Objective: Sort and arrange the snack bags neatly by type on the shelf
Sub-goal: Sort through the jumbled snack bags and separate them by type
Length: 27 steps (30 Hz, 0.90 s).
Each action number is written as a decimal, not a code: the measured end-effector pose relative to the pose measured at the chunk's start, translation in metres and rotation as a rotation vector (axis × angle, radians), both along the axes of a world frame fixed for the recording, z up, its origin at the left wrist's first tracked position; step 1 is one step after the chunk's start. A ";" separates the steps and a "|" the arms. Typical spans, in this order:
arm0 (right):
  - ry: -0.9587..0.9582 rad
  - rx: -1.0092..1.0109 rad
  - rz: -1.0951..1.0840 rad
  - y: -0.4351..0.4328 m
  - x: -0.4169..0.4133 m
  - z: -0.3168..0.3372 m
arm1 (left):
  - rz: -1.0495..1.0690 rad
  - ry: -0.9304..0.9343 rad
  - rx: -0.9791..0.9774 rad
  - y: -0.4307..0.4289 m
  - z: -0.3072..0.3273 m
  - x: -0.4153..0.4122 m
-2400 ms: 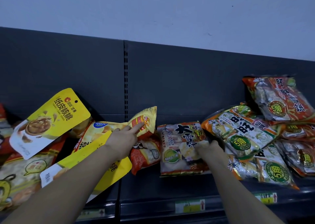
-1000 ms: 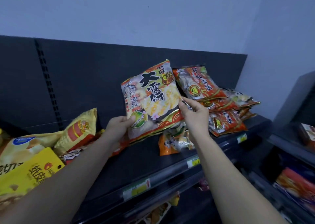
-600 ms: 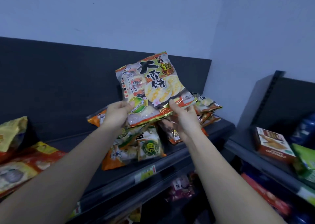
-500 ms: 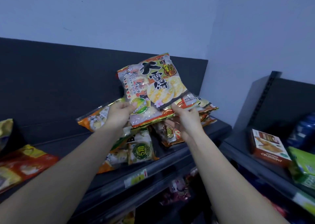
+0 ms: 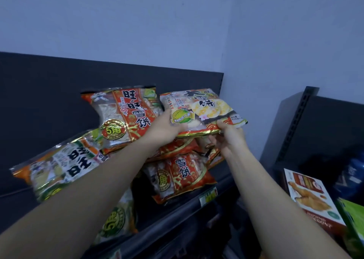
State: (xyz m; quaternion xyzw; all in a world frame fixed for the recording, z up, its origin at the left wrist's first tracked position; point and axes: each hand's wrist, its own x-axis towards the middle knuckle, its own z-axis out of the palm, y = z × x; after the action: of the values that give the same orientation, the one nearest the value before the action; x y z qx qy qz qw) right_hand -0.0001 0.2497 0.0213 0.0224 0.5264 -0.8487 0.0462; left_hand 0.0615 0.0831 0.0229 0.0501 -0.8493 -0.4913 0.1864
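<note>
Two hands shared one bag, but taking it from the left: a green-and-orange rice cracker bag (image 5: 59,166) lay tilted at the left of the dark shelf (image 5: 177,216), its right end hidden behind my left forearm. Another green-labelled bag (image 5: 116,223) showed under that forearm near the front rail. Just right of the first, a red snow cracker bag (image 5: 126,117) with a gold seal leaned against the dark back panel (image 5: 39,101). My left hand (image 5: 167,128) gripped the lower left corner of the big snow cracker bag (image 5: 202,111), thumb on its face by the green badge, the other fingers out of sight behind it. That bag was off the shelf, tipped back and nearly flat, above the pile of red bags near the panel's right end. My right hand (image 5: 230,138) pinched its lower right edge, thumb on top and fingers curled beneath. Below both hands a second red bag (image 5: 181,176) lay at the front of the pile, just above a yellow price tag (image 5: 207,196) on the rail. Well to the right, on a neighbouring shelf, lay a croissant box (image 5: 311,195), with a green package (image 5: 352,219) at the frame's edge and something blue (image 5: 352,178) behind, too dark for me to name.
</note>
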 end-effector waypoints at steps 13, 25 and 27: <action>-0.117 0.163 -0.015 0.007 -0.168 -0.024 | 0.089 -0.140 -0.464 0.007 -0.020 -0.148; -0.099 0.734 -0.290 0.007 -0.226 -0.065 | 0.032 -0.341 -1.008 0.018 -0.042 -0.181; -0.080 0.894 -0.283 0.010 -0.223 -0.066 | 0.034 -0.358 -1.066 0.020 -0.046 -0.182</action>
State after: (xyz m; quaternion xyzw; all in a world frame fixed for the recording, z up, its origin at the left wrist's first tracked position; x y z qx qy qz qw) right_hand -0.2235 0.2601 -0.0443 0.1444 0.8298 -0.5353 -0.0636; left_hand -0.1206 0.1027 -0.0232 0.0451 -0.9976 0.0248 0.0468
